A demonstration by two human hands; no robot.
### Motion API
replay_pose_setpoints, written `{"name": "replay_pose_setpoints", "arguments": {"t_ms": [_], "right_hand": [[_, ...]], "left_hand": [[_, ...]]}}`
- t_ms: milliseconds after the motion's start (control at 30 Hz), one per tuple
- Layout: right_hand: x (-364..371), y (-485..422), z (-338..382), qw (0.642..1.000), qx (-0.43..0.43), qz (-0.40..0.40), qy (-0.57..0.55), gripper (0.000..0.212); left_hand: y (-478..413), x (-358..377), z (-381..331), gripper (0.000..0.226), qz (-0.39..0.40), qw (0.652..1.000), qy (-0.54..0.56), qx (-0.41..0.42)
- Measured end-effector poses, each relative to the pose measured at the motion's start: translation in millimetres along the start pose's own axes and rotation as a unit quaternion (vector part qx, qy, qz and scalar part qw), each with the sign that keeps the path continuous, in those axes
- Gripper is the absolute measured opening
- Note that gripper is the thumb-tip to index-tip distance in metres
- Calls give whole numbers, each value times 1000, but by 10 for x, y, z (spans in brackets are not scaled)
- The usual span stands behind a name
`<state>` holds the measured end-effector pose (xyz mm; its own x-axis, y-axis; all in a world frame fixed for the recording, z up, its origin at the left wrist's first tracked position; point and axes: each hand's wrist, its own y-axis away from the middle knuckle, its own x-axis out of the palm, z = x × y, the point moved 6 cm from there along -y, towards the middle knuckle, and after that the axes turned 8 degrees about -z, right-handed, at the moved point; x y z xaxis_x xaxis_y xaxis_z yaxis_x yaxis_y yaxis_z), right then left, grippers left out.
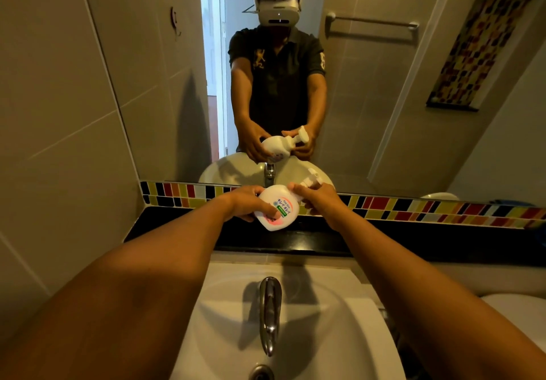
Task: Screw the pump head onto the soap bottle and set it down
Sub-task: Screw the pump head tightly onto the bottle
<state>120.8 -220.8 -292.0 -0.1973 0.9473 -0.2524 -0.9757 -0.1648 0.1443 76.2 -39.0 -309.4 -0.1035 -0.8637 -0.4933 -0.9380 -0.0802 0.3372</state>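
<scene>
A white soap bottle (277, 207) with a pink and green label is held tilted in the air above the black counter ledge, its neck pointing up and to the right. My left hand (246, 203) grips the bottle's body from the left. My right hand (317, 201) is closed around the bottle's neck where the white pump head (311, 179) sits; the pump's nozzle sticks out above my fingers. The joint between pump and bottle is hidden by my right hand.
A black counter ledge (413, 233) runs under a coloured tile strip (428, 208) and a large mirror (369, 99). Below lies a white sink (339, 320) with a chrome faucet (269, 311). A tiled wall stands at the left and a white toilet edge (520, 310) at the right.
</scene>
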Motion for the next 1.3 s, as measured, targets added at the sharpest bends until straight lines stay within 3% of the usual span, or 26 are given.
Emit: {"name": "replay_pose_setpoints", "arguments": {"t_ms": [100, 200, 367, 500, 600, 800, 1033, 1167, 1300], "right_hand": [[55, 35, 73, 999, -8, 25, 19, 45], [75, 47, 48, 996, 24, 69, -56, 51], [113, 69, -29, 990, 52, 95, -88, 32], [122, 85, -16, 995, 48, 74, -38, 50], [177, 99, 40, 991, 56, 112, -47, 59], [128, 55, 107, 988, 52, 104, -105, 50], [136, 79, 122, 992, 56, 89, -72, 52], [157, 119, 159, 984, 62, 119, -116, 29], [131, 84, 201, 983, 61, 105, -136, 29]], "left_hand": [[13, -62, -15, 55, -8, 1000, 2, 1], [20, -79, -25, 56, -11, 1000, 5, 3], [50, -83, -18, 55, -12, 1000, 12, 7], [42, -71, 5, 57, -14, 1000, 0, 9], [20, -131, -19, 60, -22, 1000, 10, 10], [2, -195, -112, 60, -29, 999, 1, 21], [40, -165, -93, 61, -27, 999, 1, 19], [50, -195, -98, 61, -27, 999, 1, 20], [35, -271, -149, 62, -33, 999, 1, 23]]}}
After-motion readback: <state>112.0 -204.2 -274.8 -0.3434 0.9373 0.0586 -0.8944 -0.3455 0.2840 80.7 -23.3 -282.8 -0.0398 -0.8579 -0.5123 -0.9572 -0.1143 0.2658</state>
